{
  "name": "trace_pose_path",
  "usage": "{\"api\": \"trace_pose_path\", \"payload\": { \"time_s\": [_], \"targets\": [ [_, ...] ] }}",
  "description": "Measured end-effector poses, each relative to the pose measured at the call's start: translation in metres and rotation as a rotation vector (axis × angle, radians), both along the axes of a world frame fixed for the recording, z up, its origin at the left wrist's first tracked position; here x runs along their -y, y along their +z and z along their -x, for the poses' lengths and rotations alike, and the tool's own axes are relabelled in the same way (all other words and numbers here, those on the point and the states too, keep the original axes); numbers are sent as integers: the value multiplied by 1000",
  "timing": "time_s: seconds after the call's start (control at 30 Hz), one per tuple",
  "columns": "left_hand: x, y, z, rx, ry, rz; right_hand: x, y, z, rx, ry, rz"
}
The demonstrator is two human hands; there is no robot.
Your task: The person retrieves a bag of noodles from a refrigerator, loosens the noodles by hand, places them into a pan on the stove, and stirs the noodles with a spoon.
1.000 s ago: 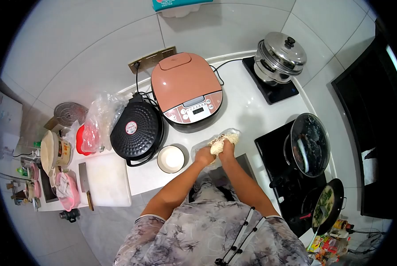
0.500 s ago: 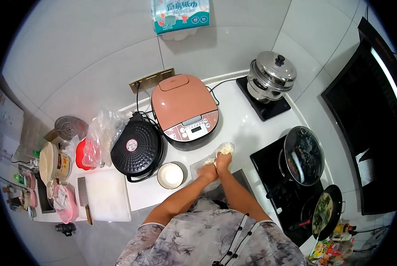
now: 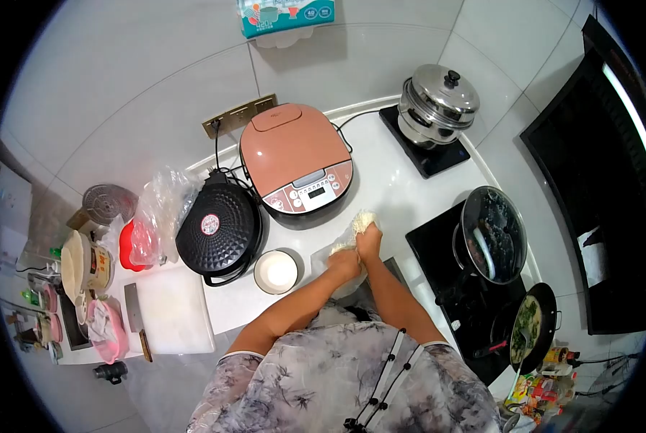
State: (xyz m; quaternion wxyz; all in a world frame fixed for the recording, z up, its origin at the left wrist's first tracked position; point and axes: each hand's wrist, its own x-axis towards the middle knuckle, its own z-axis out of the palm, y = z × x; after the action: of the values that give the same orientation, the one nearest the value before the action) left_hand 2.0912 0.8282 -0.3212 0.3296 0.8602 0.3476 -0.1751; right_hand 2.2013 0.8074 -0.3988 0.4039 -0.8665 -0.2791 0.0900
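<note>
Both my hands are at the counter's front edge, low in the middle of the head view. My left hand [image 3: 345,263] is closed around a clump of pale, thin noodles [image 3: 344,246]. My right hand [image 3: 368,242], just beside and slightly farther forward, grips more of the strands, which stick out past its fingers. A clear plastic bag [image 3: 323,255] lies under and around the hands. To their left stands a small bowl [image 3: 276,272] with something white in it. The rice cooker [image 3: 297,159] sits beyond them.
A black electric griddle [image 3: 220,229] and a white cutting board [image 3: 173,312] with a cleaver [image 3: 134,309] lie left. On the right are a black hob [image 3: 438,252] with a lidded pan [image 3: 493,234], a wok of greens [image 3: 532,325] and a steel steamer pot [image 3: 438,105].
My right hand has moved slightly forward, and the two hands are a bit farther apart, both still holding noodles. The whole view has shifted a little.
</note>
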Motion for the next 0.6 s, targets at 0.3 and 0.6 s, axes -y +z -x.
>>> {"api": "trace_pose_path", "payload": {
  "time_s": [0.3, 0.6],
  "targets": [
    [-8, -15, 7, 206, -27, -32, 23, -17, -35, 66, 121, -46],
    [-49, -6, -5, 378, 88, -155, 5, 44, -66, 165, 217, -180]
  ]
}}
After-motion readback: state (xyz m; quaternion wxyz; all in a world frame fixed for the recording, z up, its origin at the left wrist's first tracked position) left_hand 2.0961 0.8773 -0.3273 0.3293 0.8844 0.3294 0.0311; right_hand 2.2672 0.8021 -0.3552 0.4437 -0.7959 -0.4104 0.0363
